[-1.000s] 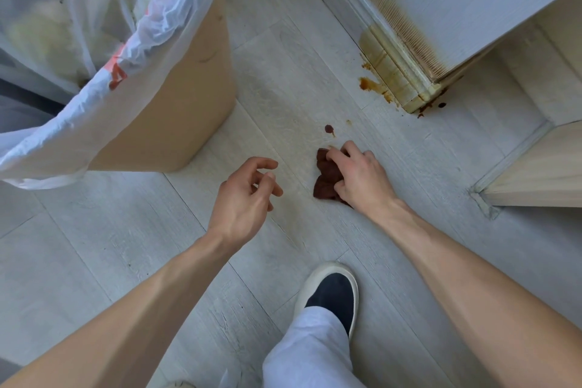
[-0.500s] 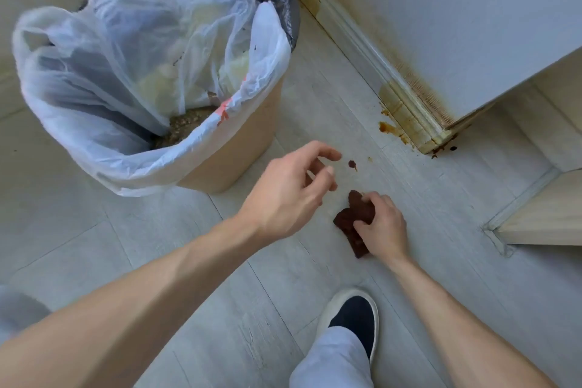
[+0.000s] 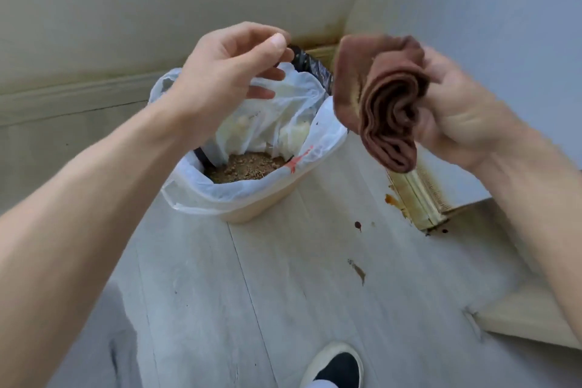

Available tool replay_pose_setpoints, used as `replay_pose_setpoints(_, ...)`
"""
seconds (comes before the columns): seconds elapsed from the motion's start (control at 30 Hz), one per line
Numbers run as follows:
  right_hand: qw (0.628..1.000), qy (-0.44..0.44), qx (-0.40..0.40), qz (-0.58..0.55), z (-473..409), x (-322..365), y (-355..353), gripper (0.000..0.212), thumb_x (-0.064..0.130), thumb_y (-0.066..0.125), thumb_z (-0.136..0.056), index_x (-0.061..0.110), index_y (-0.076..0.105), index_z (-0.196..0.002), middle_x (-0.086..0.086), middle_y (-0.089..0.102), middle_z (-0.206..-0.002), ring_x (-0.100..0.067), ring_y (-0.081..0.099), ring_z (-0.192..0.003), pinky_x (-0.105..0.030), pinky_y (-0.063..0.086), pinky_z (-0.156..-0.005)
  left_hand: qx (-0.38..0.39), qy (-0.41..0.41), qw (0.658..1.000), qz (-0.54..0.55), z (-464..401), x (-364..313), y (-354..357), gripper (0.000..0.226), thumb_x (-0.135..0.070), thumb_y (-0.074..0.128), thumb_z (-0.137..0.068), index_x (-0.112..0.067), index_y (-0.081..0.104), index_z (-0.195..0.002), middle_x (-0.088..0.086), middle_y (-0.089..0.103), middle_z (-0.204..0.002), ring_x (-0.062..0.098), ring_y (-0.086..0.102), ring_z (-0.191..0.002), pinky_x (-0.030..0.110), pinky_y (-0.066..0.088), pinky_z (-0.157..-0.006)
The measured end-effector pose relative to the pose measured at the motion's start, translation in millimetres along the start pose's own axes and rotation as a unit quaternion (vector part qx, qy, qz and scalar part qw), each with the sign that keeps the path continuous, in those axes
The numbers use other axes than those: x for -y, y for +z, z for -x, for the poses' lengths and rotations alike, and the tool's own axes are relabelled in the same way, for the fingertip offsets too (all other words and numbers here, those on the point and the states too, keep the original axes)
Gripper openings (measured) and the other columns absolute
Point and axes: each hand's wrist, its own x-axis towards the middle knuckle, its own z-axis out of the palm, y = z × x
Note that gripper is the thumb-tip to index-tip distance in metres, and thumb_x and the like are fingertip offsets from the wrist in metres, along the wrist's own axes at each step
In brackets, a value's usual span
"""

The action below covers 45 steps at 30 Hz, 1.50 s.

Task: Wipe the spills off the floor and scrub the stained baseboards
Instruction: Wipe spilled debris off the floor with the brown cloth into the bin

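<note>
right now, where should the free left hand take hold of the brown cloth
Pinch the brown folded cloth at its top-left flap, coming from the left. The right hand grips its right side, and that flap sticks out nearest the left hand.

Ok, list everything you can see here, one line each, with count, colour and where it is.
bin: one, tan, on the floor by the wall corner
liner: one, clear white, draped over the bin rim
dirt: one heap, brown, inside the liner
cloth: one, brown, folded, held up right of the bin
spills: several, dark brown and orange, on the floor near the baseboard end
baseboard: one, pale, stained brown, below the right wall
floor: pale grey planks
shoe: one, black and white, bottom edge
left hand: over the bin, holds nothing
right hand: grips the cloth
</note>
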Motion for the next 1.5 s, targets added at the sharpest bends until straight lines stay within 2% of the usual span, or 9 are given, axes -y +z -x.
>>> replay_pose_setpoints(0.13,0.993,0.064,0.090,0.040,-65.1,2.0,40.0,0.049,0.012,0.061,-0.097,0.008,0.051,-0.144,-0.014,0.063,-0.112,-0.031,0.055,-0.101,-0.051,0.046,-0.096,0.098,-0.007,0.994,0.044,-3.9,0.7,-11.7,0.037,-0.039,0.052,-0.107,-0.021,0.063,-0.138,0.001,0.072,-0.127,0.017,0.069,-0.116,0.035,0.057,-0.092)
replay_pose_setpoints(0.23,0.991,0.076,0.111,0.014,-83.5,-13.6,58.5,0.038,0.020,0.049,-0.105,0.015,0.059,-0.142,-0.019,0.061,-0.129,-0.036,0.056,-0.119,-0.061,0.040,-0.111,0.026,0.000,0.998,0.061,-5.8,5.6,-17.3,0.029,-0.025,0.058,-0.105,-0.016,0.068,-0.131,-0.001,0.077,-0.107,0.013,0.074,-0.097,0.030,0.060,-0.077)
replay_pose_setpoints(0.43,0.984,0.153,0.051,-0.071,-92.7,-23.3,66.7,0.042,0.031,0.033,-0.104,0.010,0.068,-0.113,-0.006,0.070,-0.099,-0.020,0.067,-0.090,-0.039,0.055,-0.081,-0.077,-0.006,0.997,-0.009,-12.1,18.1,-34.0,0.021,-0.029,0.077,-0.093,-0.017,0.079,-0.110,0.007,0.080,-0.101,0.023,0.076,-0.099,0.046,0.062,-0.090)
replay_pose_setpoints(0.67,0.988,0.097,0.036,0.113,-95.9,-24.9,68.7,0.030,0.013,0.053,-0.103,-0.002,0.067,-0.125,-0.022,0.071,-0.120,-0.036,0.070,-0.110,-0.058,0.050,-0.103,-0.102,-0.012,0.994,-0.034,-16.3,26.7,-39.1,0.025,-0.033,0.081,-0.089,-0.016,0.080,-0.107,0.007,0.080,-0.100,0.024,0.076,-0.099,0.050,0.061,-0.092)
replay_pose_setpoints(0.87,0.974,0.046,-0.005,0.220,-89.0,-16.7,49.0,0.022,0.013,0.056,-0.102,0.002,0.075,-0.105,-0.015,0.073,-0.092,-0.023,0.068,-0.077,-0.037,0.056,-0.071,-0.143,0.080,0.930,-0.330,-8.9,21.4,-29.4,0.044,-0.030,0.056,-0.102,-0.021,0.057,-0.145,-0.008,0.064,-0.136,0.006,0.063,-0.116,0.029,0.049,-0.107)
replay_pose_setpoints(1.07,0.972,0.015,-0.052,0.227,-87.5,-13.0,42.5,0.035,0.023,0.059,-0.096,-0.010,0.067,-0.104,-0.028,0.068,-0.093,-0.041,0.062,-0.077,-0.052,0.047,-0.071,0.059,0.152,0.886,-0.435,28.8,16.6,33.0,0.078,-0.014,0.036,-0.088,-0.011,0.020,-0.164,0.005,0.020,-0.171,0.020,0.028,-0.154,0.036,0.036,-0.120)
replay_pose_setpoints(1.23,0.963,0.020,-0.064,0.260,-85.0,-19.8,42.4,0.047,0.030,0.058,-0.081,-0.011,0.064,-0.101,-0.037,0.067,-0.101,-0.027,0.060,-0.071,-0.041,0.047,-0.069,-0.008,0.048,0.851,-0.523,35.3,16.2,32.7,0.056,-0.023,0.030,-0.079,-0.016,0.062,-0.124,0.010,0.072,-0.117,0.039,0.067,-0.106,0.051,0.056,-0.086)
replay_pose_setpoints(1.4,0.953,0.009,-0.108,0.283,-85.6,-23.1,47.1,0.044,0.032,0.056,-0.077,-0.007,0.066,-0.094,-0.026,0.070,-0.080,-0.027,0.058,-0.065,-0.047,0.052,-0.064,0.071,0.071,0.887,-0.451,34.6,12.2,45.4,0.073,-0.020,0.034,-0.079,-0.014,0.042,-0.151,0.009,0.051,-0.153,0.028,0.052,-0.134,0.039,0.045,-0.107)
replay_pose_setpoints(1.5,0.948,0.012,-0.123,0.293,-86.4,-25.6,46.8,0.048,0.031,0.056,-0.076,-0.009,0.065,-0.101,-0.012,0.064,-0.075,-0.024,0.057,-0.065,-0.038,0.048,-0.064,0.053,0.003,0.850,-0.525,34.7,24.0,38.0,0.054,-0.024,0.033,-0.076,-0.011,0.061,-0.121,0.015,0.070,-0.117,0.041,0.065,-0.105,0.047,0.055,-0.084)
